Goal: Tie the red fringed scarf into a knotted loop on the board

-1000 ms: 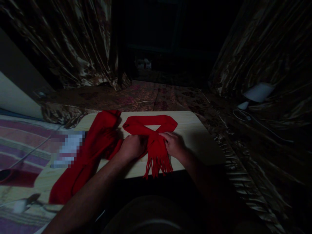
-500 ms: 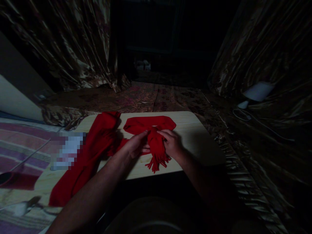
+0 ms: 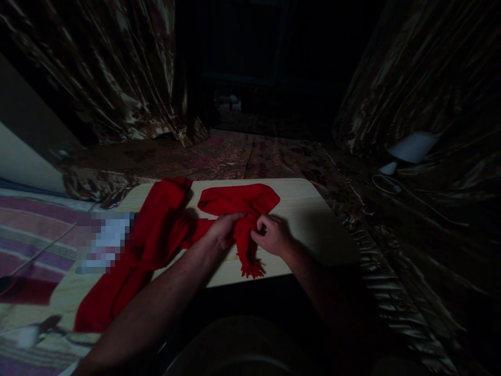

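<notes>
A red fringed scarf point(image 3: 239, 197) lies on a light wooden table point(image 3: 313, 230), looped at the far side with its tasselled end hanging toward me. My left hand point(image 3: 227, 228) is closed on the scarf where the loop meets the end, thumb on top and the other fingers partly hidden. My right hand point(image 3: 272, 234) pinches the right edge of the scarf's narrow end, thumb and forefinger curled together. More red cloth point(image 3: 156, 224) stretches along the table's left side, partly behind my left forearm; a strip of it reaches toward my left hand.
A blurred-out pale item point(image 3: 104, 243) lies at the table's left edge. Beside the table is a striped cloth point(image 3: 31, 224) with a cable and a dark red object point(image 3: 27, 290). At right are a white lamp point(image 3: 415, 147) and its cord. Patterned curtains point(image 3: 129, 68) hang behind.
The scarf's hanging end has been drawn narrower, and the gap in the loop has closed up. My right hand has curled its fingers in and shifted slightly lower.
</notes>
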Motion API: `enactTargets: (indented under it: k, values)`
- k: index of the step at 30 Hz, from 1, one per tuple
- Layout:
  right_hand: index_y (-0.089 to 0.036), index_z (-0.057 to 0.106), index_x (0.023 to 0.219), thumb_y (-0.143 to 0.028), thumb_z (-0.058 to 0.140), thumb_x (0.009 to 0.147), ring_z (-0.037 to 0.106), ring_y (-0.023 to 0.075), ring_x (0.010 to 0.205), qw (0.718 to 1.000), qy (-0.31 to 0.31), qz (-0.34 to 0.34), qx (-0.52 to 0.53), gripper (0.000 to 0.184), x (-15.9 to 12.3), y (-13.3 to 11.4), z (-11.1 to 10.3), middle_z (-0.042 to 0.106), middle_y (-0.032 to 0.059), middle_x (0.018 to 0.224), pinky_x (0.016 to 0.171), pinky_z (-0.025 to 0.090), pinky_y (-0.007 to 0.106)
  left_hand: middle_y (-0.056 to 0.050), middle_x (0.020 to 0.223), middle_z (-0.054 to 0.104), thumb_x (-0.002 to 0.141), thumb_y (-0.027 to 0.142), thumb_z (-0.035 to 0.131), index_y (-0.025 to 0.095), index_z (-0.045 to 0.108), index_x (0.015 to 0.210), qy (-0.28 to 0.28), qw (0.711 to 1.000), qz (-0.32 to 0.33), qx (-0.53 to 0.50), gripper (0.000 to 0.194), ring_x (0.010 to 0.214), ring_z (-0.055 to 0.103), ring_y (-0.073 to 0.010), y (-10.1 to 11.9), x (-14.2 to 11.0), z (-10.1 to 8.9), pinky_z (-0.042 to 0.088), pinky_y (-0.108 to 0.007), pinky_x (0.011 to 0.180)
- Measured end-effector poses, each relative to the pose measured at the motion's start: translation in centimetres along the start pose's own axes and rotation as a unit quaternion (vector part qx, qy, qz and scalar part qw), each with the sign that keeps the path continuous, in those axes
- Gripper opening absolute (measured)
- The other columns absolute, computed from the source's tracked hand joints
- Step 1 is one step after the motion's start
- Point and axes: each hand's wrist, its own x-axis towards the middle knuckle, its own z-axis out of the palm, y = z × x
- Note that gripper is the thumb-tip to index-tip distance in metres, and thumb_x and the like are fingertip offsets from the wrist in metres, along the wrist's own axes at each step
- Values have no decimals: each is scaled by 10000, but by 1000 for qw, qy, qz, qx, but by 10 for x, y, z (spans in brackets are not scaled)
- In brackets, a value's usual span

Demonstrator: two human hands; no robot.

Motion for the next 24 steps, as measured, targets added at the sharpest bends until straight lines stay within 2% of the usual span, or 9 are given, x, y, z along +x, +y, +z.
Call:
enactTargets:
  k: [3,5,8,11,16,20,22,24]
  values:
    - [-222,565,732,-250,689,729,583,170,724,999,-41,12,-21,127,-1,2,1,648,7,746,712,441,277,-89,707,714,899,138,558,70,663,890,-12,999,-19,-47,126,561,673,-163,3,-2,1,587,-267,585]
    - [-219,609,805,-214,695,690,607,200,810,997,-61,20,-49,144,-2,3,3,691,37,852,757,447,293,-83,684,705,914,158,553,67,659,924,-12,998,-23,-61,140,530,660,-159,5,-3,1,575,-256,536]
    - [-218,630,846,-166,664,667,612,225,858,994,-75,30,-69,189,-1,3,5,703,58,899,795,453,311,-37,591,651,914,170,572,82,642,917,-18,997,-20,-71,112,412,574,-118,5,-3,-1,455,-188,370]
    - [-216,628,859,-202,665,697,607,216,814,995,-83,46,-32,167,0,0,3,702,53,874,777,464,307,-27,575,632,912,162,564,79,628,925,-37,995,-26,-88,106,365,528,-103,3,-3,-3,366,-166,297]
    - [-220,638,1037,-226,619,770,639,180,814,980,-82,132,123,268,7,-4,4,725,26,950,763,501,275,-67,694,694,889,161,538,65,622,1091,-63,987,0,-147,239,493,637,-151,3,-3,-4,516,-214,406]
    - [-224,652,1022,-283,615,787,663,180,848,948,-64,167,265,245,11,-3,13,733,17,923,778,536,286,-50,675,684,924,246,487,90,637,1119,-69,988,1,-140,291,447,608,-153,4,-3,-2,518,-240,391]
    - [-217,665,1022,-272,641,762,663,188,827,945,-42,173,274,267,10,-1,15,738,21,896,754,546,292,-50,688,690,915,241,507,97,648,1095,-50,991,4,-123,270,470,622,-150,4,-4,-1,526,-232,409]
    - [-204,686,983,-238,639,751,652,191,782,960,-28,159,229,240,8,1,14,739,33,874,724,545,297,-57,725,706,901,221,535,102,655,1073,-33,993,8,-113,241,525,651,-149,4,-5,-1,545,-223,447]
